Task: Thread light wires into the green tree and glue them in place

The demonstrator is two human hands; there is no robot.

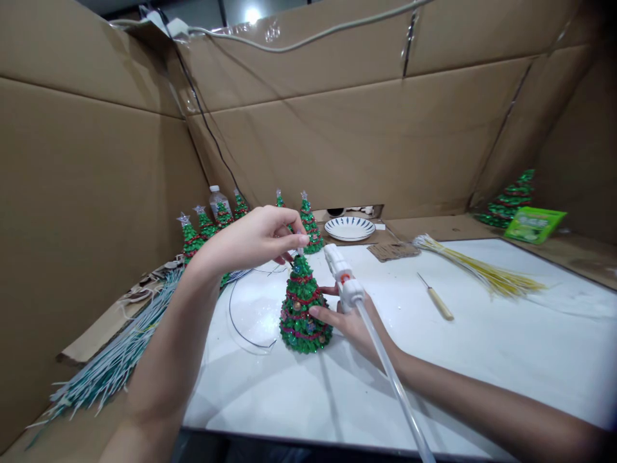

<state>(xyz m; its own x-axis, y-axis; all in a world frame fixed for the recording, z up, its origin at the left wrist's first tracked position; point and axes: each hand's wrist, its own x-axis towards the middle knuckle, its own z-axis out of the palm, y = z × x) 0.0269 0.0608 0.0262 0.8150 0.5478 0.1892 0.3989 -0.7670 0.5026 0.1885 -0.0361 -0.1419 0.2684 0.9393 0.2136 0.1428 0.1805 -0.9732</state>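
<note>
A small green glitter Christmas tree [303, 312] with red garland stands on the white table [482, 347]. My left hand [258, 238] hovers over its tip, fingers pinched on a tiny piece I cannot make out. My right hand [349, 321] rests beside the tree's right side, thumb touching it, and grips a white glue gun [343, 276] whose nozzle points toward the treetop. A clear glue stick [390, 373] trails from the gun toward me.
Several finished small trees [207, 225] with silver stars stand at the back left by a plastic bottle [216, 196]. A white plate [349, 227], yellow sticks [482, 270], an awl [436, 298], a green packet [535, 224], a bigger tree [508, 199], pale-green sticks [116, 360]. Cardboard walls surround.
</note>
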